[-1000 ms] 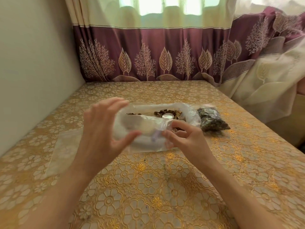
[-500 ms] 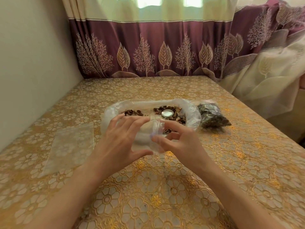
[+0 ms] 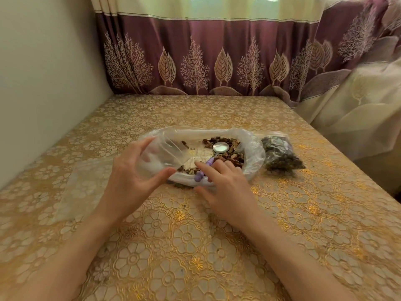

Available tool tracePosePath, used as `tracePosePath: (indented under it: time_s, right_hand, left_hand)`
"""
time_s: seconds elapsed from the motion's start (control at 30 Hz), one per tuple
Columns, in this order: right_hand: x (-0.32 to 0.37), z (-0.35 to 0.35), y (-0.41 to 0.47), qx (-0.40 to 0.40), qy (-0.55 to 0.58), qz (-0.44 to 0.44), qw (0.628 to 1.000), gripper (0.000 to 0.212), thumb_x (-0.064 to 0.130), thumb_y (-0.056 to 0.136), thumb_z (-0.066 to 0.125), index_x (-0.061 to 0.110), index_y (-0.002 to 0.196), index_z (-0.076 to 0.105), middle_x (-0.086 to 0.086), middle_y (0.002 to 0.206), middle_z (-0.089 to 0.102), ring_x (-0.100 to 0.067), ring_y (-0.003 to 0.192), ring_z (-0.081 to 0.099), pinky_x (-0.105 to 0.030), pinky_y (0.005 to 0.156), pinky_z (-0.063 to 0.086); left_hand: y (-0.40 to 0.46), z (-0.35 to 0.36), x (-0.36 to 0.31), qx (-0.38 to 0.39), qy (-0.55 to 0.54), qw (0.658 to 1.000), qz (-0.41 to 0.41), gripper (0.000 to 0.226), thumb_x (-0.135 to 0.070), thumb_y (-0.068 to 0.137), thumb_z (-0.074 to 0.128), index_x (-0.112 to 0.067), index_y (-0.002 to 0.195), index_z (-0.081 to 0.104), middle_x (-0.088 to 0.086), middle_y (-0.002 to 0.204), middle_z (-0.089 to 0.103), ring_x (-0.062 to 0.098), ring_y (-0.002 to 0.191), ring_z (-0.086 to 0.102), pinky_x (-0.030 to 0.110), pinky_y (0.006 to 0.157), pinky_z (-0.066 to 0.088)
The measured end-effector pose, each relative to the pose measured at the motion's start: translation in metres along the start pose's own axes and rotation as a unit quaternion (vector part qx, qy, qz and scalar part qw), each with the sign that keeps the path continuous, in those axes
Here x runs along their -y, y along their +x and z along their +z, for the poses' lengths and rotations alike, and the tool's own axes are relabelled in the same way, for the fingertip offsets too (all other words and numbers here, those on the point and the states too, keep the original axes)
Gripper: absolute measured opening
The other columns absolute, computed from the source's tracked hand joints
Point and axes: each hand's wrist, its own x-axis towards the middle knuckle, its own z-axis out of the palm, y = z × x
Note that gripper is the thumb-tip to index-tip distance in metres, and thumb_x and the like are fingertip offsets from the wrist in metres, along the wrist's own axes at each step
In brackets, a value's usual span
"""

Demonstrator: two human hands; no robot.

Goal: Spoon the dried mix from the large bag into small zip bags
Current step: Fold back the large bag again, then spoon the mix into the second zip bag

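On the gold floral-patterned tablecloth [image 3: 195,246], near the middle, we see a large clear plastic bag [image 3: 252,151] lying open with its rim rolled down and brown dried mix [image 3: 230,156] spread inside, mostly on its right half. A spoon with a round metal bowl and a lilac plastic handle [image 3: 217,152] rests in the mix, the handle pointing toward us over the near rim. Our left hand [image 3: 132,177] holds a small clear zip bag [image 3: 160,155] at the large bag's left side, thumb below and fingers curled over the top. Our right hand [image 3: 225,185] lies over the handle with fingers loosely spread; we cannot tell whether it grips it. Just right of the large bag sits a filled zip bag of dark mix [image 3: 280,156]. A flat empty clear zip bag [image 3: 80,185] lies to the left. A maroon curtain with tree and leaf prints [image 3: 206,59] hangs at the far edge.
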Motion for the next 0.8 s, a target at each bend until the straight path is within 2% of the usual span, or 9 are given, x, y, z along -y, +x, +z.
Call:
tracePosePath:
  time_s: [0.1,0.2,0.3,0.37,0.43,0.5,0.57,0.67,0.8]
  right_hand:
    - [0.001,0.002,0.005,0.000,-0.036,0.000,0.999,0.031,0.031,0.086,0.065,0.020,0.115,0.065,-0.001,0.102,0.063,-0.023,0.096,0.053,-0.035,0.081,0.037]
    - [0.002,0.002,0.004,-0.059,-0.037,-0.020,0.997,0.018,0.022,0.083,0.068,0.013,0.099,0.071,-0.003,0.084,0.068,-0.024,0.076,0.059,-0.037,0.069,0.046]
    - [0.002,-0.007,0.005,-0.096,0.092,0.013,0.991,0.019,0.021,0.094,0.056,0.010,0.106,0.065,-0.004,0.076,0.067,-0.014,0.060,0.056,-0.036,0.060,0.050]
    - [-0.001,-0.014,0.009,-0.119,0.208,0.077,0.968,0.013,0.023,0.097,0.050,0.014,0.103,0.057,-0.008,0.069,0.062,-0.011,0.050,0.048,-0.030,0.048,0.044]
    - [-0.008,-0.021,0.010,-0.159,0.273,0.140,0.938,0.011,0.024,0.095,0.053,0.014,0.094,0.054,-0.012,0.068,0.060,-0.006,0.047,0.040,-0.024,0.042,0.034]
    - [-0.015,-0.027,0.012,-0.194,0.319,0.191,0.908,0.012,0.023,0.094,0.055,0.013,0.087,0.055,-0.012,0.074,0.067,-0.004,0.045,0.036,-0.019,0.042,0.029]
    - [-0.020,-0.032,0.016,-0.223,0.355,0.234,0.877,0.015,0.020,0.096,0.053,0.018,0.081,0.056,-0.003,0.076,0.072,-0.004,0.044,0.035,-0.018,0.042,0.029]
    - [-0.031,-0.041,0.026,-0.239,0.393,0.290,0.839,0.017,0.016,0.096,0.050,0.018,0.081,0.056,0.005,0.066,0.071,-0.003,0.046,0.036,-0.013,0.042,0.030]
    - [-0.044,-0.053,0.042,-0.227,0.466,0.350,0.780,0.019,0.011,0.094,0.050,0.012,0.075,0.053,0.010,0.050,0.059,-0.007,0.053,0.034,-0.013,0.043,0.030]
  left_hand:
    - [0.000,-0.002,0.002,-0.002,-0.012,1.000,-0.029,0.072,-0.065,0.068,0.064,-0.028,0.126,0.041,-0.008,0.106,0.055,0.010,0.094,0.053,0.049,0.090,0.045]
    - [-0.001,-0.001,0.003,-0.004,-0.017,0.999,-0.039,0.071,-0.065,0.069,0.062,-0.026,0.126,0.042,-0.005,0.108,0.055,0.011,0.095,0.053,0.052,0.090,0.044]
    - [-0.002,0.000,0.003,0.001,-0.010,0.999,-0.038,0.068,-0.064,0.068,0.057,-0.028,0.123,0.040,-0.007,0.108,0.054,0.008,0.092,0.051,0.052,0.090,0.044]
    - [-0.002,0.000,0.004,0.002,-0.014,0.999,-0.046,0.069,-0.064,0.068,0.056,-0.026,0.124,0.042,-0.006,0.109,0.054,0.009,0.094,0.051,0.052,0.091,0.043]
    - [-0.002,-0.001,0.005,0.002,-0.017,0.998,-0.056,0.072,-0.063,0.069,0.056,-0.020,0.126,0.045,-0.005,0.110,0.055,0.012,0.096,0.052,0.052,0.092,0.042]
    - [-0.002,-0.001,0.006,0.004,-0.022,0.998,-0.061,0.071,-0.063,0.070,0.056,-0.019,0.125,0.046,-0.003,0.109,0.056,0.015,0.097,0.054,0.053,0.092,0.042]
    - [-0.002,-0.002,0.006,0.002,-0.029,0.997,-0.069,0.072,-0.063,0.070,0.056,-0.018,0.125,0.046,-0.002,0.110,0.057,0.017,0.099,0.055,0.053,0.093,0.041]
    - [-0.002,-0.003,0.008,0.001,-0.038,0.996,-0.077,0.072,-0.062,0.071,0.059,-0.017,0.126,0.047,-0.001,0.109,0.057,0.019,0.102,0.055,0.053,0.094,0.041]
    - [-0.003,-0.002,0.011,-0.007,-0.056,0.995,-0.088,0.059,-0.056,0.075,0.065,-0.027,0.121,0.044,-0.004,0.104,0.058,0.013,0.097,0.054,0.053,0.094,0.040]
